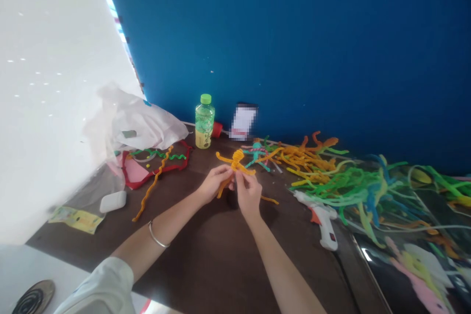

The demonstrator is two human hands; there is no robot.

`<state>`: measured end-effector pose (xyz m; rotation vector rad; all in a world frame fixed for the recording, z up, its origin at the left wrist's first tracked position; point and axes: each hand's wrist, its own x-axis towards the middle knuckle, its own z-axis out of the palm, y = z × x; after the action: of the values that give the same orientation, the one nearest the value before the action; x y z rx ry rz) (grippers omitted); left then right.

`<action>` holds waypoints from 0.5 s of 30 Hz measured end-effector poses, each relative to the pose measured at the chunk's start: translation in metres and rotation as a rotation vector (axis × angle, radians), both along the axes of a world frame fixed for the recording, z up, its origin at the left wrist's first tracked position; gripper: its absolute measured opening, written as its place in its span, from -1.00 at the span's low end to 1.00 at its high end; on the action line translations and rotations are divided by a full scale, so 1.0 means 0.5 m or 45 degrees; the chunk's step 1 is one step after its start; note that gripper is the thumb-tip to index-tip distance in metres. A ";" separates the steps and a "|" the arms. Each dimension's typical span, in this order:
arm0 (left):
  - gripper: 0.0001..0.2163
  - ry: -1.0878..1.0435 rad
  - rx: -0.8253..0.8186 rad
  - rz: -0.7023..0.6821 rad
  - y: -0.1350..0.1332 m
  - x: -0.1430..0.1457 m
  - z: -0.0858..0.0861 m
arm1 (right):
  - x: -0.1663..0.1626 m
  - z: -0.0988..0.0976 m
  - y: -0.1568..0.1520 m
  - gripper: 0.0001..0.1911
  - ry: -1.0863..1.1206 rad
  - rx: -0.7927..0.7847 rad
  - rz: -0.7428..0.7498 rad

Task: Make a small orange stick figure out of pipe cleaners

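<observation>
Between my two hands is an orange pipe-cleaner figure with a coiled head and several thin limbs spreading out. My left hand pinches its lower part from the left, fingers closed. My right hand grips it from the right, thumb and fingers pressed together near the middle. One orange strand pokes out beyond my right hand, and another hangs below my left fingers. Just behind stands a teal pipe-cleaner figure with a pink striped piece. My fingers hide the middle of the orange figure.
A green-capped drink bottle and a propped phone stand behind. At right are a pile of coloured pipe cleaners and a white glue gun. Left lie a wavy orange pipe cleaner, a white case and a plastic bag.
</observation>
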<state>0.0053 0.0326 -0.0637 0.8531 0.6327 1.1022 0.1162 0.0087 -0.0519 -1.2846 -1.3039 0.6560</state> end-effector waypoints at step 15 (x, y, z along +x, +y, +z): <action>-0.89 -0.513 -0.595 -0.829 -0.007 -0.046 0.020 | 0.043 -0.030 0.031 -0.78 0.715 -0.421 0.686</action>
<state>-0.0178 0.0290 -0.0538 0.3620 0.2209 0.4740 0.1378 0.0241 -0.0668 -0.8865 -1.0859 1.5424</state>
